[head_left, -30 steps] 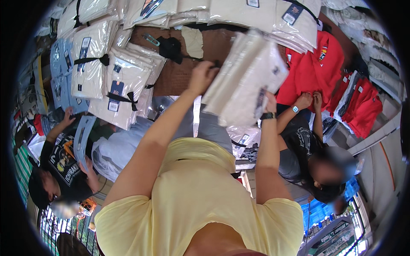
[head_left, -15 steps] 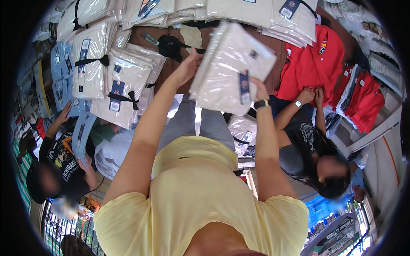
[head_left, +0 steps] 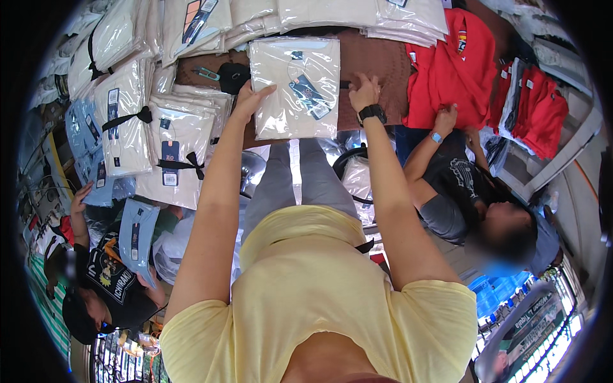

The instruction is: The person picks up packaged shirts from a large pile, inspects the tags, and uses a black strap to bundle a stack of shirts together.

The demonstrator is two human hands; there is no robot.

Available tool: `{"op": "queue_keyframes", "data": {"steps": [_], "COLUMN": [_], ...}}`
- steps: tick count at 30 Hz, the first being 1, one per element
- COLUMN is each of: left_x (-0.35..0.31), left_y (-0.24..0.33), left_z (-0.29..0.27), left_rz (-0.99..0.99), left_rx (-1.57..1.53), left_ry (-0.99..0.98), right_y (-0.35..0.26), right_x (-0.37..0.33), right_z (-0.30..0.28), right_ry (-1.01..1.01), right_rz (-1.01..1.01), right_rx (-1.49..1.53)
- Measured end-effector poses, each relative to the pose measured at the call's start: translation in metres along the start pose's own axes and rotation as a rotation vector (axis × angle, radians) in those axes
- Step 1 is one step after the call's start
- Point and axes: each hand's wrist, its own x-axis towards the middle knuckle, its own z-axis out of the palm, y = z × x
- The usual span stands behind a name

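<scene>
A stack of folded beige garments in clear plastic bags [head_left: 274, 60], with a dark blue tag on top, lies flat on the brown cloth before me. My left hand [head_left: 251, 102] grips its left edge, thumb on top; the other fingers are partly hidden. To the right of the stack, my right hand [head_left: 365, 94] is over the cloth with fingers apart. By its thumb a black strip [head_left: 345, 84] shows, running toward the stack; whether the hand touches the strip I cannot tell. A black cap-like cloth item [head_left: 234, 78] sits left of the stack, beside small thread snips [head_left: 206, 73].
Bagged beige bundles [head_left: 128, 134] tied with black strips are piled at the left, and more bags [head_left: 255, 19] line the far side. Red garments [head_left: 450, 76] lie to the right, where one person works. Another person at the left handles a bagged blue garment [head_left: 137, 233].
The bagged stack went from raised and tilted to flat on the brown cloth, farther left. My right hand has let go of it; my left hand now grips its left edge.
</scene>
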Motion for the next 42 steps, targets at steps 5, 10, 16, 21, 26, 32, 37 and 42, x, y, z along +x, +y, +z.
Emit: {"op": "queue_keyframes", "data": {"steps": [5, 10, 16, 21, 26, 32, 37, 42], "left_x": [0.001, -0.001, 0.013, 0.016, 0.009, -0.005, 0.020, 0.015], "left_y": [0.007, 0.002, -0.012, -0.011, -0.012, 0.009, 0.005, 0.000], "left_z": [0.008, 0.008, 0.046, 0.103, 0.126, 0.110, 0.067, 0.037], "left_rz": [-0.006, -0.017, 0.177, 0.221, 0.189, 0.424, 0.702, 0.616], "left_rx": [0.007, -0.026, 0.128, 0.179, 0.201, 0.489, 0.912, 0.960], "left_ry": [-0.018, 0.011, 0.079, 0.067, 0.134, 0.373, 0.266, 0.083], "right_y": [0.026, 0.036, 0.053, 0.019, 0.013, 0.046, 0.064, 0.072], "right_x": [0.004, 0.001, -0.026, -0.025, -0.028, -0.036, -0.037, -0.043], "right_z": [0.004, -0.035, -0.096, -0.123, -0.114, -0.102, -0.091, -0.094], "right_ry": [-0.182, -0.163, -0.183, -0.114, -0.180, -0.068, -0.069, -0.032], "right_rz": [-0.275, -0.012, -0.160, -0.150, -0.181, -0.112, -0.116, 0.018], "right_rx": [-0.235, 0.048, -0.213, -0.224, -0.250, -0.328, -0.278, -0.365]}}
